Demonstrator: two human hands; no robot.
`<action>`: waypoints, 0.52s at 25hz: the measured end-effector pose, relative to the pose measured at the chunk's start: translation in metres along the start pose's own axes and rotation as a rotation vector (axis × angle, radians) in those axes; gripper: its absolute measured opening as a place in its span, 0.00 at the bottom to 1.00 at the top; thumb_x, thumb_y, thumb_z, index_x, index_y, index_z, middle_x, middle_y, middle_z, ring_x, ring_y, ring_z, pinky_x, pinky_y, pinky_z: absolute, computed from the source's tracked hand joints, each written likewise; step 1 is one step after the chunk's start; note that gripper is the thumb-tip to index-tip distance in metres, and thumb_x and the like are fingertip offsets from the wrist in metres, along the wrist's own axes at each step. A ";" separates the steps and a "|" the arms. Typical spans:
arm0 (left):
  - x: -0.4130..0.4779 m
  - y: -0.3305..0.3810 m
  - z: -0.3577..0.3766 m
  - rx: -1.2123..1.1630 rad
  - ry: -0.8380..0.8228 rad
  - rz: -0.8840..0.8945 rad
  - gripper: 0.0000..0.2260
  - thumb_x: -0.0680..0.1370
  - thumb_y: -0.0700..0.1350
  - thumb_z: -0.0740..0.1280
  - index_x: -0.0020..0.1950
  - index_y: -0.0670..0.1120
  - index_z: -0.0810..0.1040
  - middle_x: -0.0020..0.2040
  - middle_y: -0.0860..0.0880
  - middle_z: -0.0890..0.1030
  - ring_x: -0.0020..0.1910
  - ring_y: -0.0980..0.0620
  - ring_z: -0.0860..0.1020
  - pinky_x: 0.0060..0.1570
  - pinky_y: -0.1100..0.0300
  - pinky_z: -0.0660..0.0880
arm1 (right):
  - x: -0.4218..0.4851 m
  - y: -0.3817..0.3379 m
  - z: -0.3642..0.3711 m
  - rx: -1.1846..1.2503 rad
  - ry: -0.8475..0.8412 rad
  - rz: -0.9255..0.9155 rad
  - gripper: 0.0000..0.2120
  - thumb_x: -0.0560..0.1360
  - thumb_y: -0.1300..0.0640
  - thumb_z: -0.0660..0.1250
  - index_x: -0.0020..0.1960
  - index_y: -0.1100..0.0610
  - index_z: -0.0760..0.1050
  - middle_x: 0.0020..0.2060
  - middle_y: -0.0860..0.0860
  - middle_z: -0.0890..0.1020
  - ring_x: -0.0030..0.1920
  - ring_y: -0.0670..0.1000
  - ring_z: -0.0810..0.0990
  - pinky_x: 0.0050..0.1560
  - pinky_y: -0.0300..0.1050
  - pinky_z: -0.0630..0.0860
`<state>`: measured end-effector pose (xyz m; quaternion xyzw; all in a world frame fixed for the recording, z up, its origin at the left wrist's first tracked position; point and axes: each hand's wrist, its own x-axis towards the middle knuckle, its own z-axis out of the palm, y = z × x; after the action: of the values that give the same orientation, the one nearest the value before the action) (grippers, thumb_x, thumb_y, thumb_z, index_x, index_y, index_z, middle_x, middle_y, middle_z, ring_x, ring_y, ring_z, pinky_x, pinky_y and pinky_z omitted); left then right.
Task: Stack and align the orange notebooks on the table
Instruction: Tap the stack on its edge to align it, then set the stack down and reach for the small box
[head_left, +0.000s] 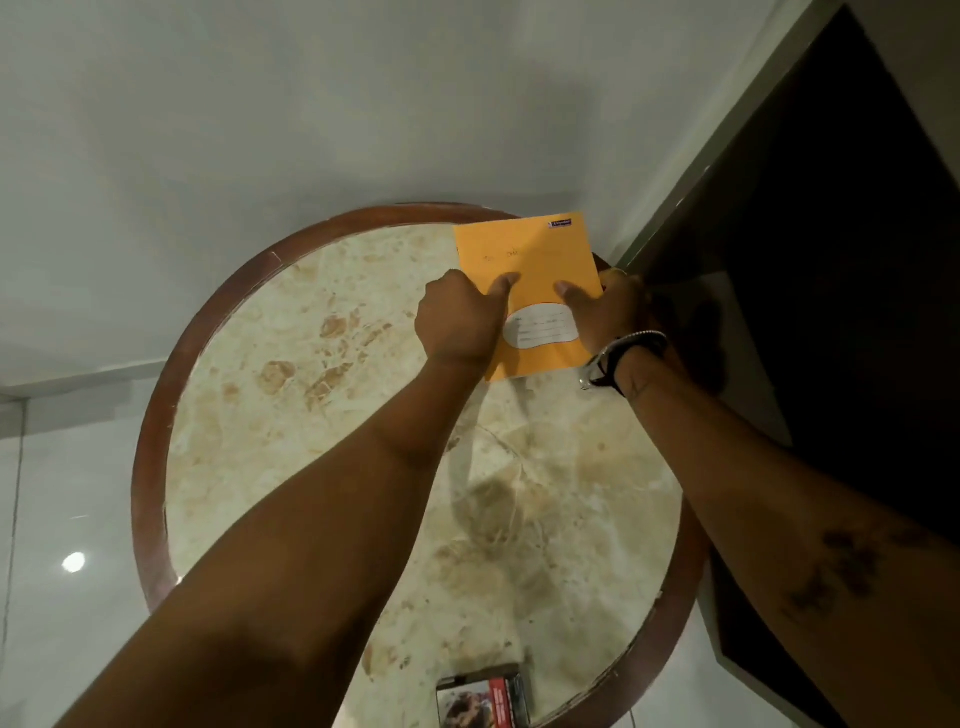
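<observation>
The orange notebook (524, 280) sits at the far right of the round surface (322, 364), its top edge reaching past the brown rim and its right edge close to the dark panel (810, 260) that stands beside the surface. A white label with a red outline shows on its lower cover, and a small blue mark at its upper right corner. Whether more notebooks lie under it cannot be told.

The left hand (460, 319) clamps the notebook's left edge, thumb pressed flat on the cover. The right hand (608, 312) grips the right edge the same way, thumb on top, with a watch (618, 358) on the wrist. The two hands are apart, one to each side.

Left of the notebook and toward the camera, the marbled surface is open and bare. At the near edge lies a small box (485, 701) with red print, well apart from the notebook. Pale floor surrounds the surface on the left.
</observation>
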<state>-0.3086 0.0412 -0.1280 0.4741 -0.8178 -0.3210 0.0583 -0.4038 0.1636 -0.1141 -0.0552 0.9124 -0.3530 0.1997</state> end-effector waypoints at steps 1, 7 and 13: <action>0.000 0.000 0.001 0.041 0.012 0.017 0.27 0.77 0.69 0.67 0.43 0.44 0.70 0.39 0.49 0.74 0.46 0.41 0.82 0.35 0.56 0.66 | 0.001 0.002 0.002 -0.033 0.035 0.013 0.22 0.76 0.48 0.71 0.62 0.63 0.76 0.63 0.59 0.74 0.52 0.55 0.76 0.43 0.42 0.72; -0.030 -0.029 -0.030 0.236 0.187 0.122 0.35 0.80 0.72 0.57 0.61 0.40 0.77 0.59 0.39 0.79 0.57 0.36 0.79 0.46 0.49 0.71 | -0.040 0.029 -0.009 -0.017 0.226 -0.106 0.28 0.75 0.43 0.69 0.68 0.61 0.73 0.65 0.59 0.72 0.64 0.59 0.73 0.60 0.55 0.77; -0.112 -0.190 -0.109 0.462 -0.044 0.190 0.50 0.76 0.79 0.48 0.86 0.45 0.48 0.86 0.40 0.46 0.85 0.40 0.46 0.79 0.32 0.42 | -0.227 0.107 -0.005 -0.364 -0.503 -0.613 0.35 0.68 0.31 0.68 0.67 0.53 0.75 0.62 0.50 0.72 0.64 0.53 0.71 0.64 0.56 0.73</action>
<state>-0.0633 0.0156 -0.1290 0.3888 -0.9114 -0.1289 -0.0395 -0.1942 0.3011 -0.1078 -0.4421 0.8242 -0.2048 0.2885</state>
